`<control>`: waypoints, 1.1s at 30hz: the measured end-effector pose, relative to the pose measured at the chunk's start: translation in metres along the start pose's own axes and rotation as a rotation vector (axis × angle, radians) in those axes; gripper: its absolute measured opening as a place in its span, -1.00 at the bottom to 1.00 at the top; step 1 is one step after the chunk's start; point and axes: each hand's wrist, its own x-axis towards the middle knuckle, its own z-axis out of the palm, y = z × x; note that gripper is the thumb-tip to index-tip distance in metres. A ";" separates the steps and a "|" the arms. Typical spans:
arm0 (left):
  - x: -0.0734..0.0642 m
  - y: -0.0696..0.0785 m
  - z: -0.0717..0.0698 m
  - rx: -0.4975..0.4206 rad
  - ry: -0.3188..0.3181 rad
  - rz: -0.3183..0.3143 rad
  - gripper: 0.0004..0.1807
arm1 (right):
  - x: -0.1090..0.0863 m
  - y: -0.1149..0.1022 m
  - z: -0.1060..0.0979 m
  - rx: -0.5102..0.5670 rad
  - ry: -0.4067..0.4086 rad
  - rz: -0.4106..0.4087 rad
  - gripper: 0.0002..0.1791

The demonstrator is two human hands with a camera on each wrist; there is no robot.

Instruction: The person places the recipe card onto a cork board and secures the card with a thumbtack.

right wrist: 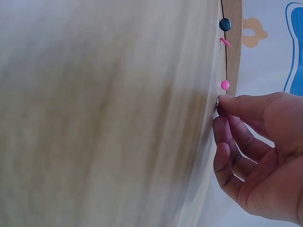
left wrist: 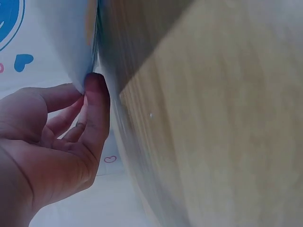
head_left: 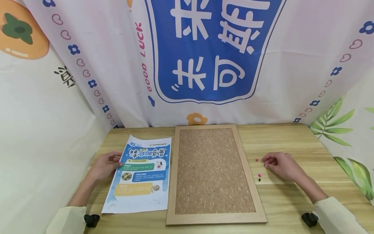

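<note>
My left hand (head_left: 105, 165) pinches the left edge of a printed poster sheet (head_left: 140, 204) with Chinese lettering. In the left wrist view, thumb and forefinger meet at the edge of the lifted sheet (left wrist: 66, 38). On the right, my right hand (head_left: 280, 164) is low over the table, thumb and forefinger pinching a small thumbtack (right wrist: 218, 100) mostly hidden by the fingertips. Just left of that hand lie a pink thumbtack (head_left: 256, 160), a second pink thumbtack (head_left: 259, 175) and a black thumbtack (head_left: 259, 179). A wood-framed cork board (head_left: 214, 172) lies between both hands.
The wooden table (head_left: 280, 138) ends at a printed curtain (head_left: 122, 81) behind the board. More printed cloth hangs along the left and right sides. The sheet lies close along the board's left frame.
</note>
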 end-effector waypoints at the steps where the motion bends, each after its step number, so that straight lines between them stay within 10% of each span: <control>1: 0.000 0.000 0.000 -0.004 -0.004 0.003 -0.47 | 0.000 0.000 0.000 0.001 -0.001 -0.001 -0.86; 33: -0.008 -0.014 -0.027 -0.406 0.005 0.008 -0.31 | -0.007 0.002 -0.004 0.078 0.005 0.007 -0.84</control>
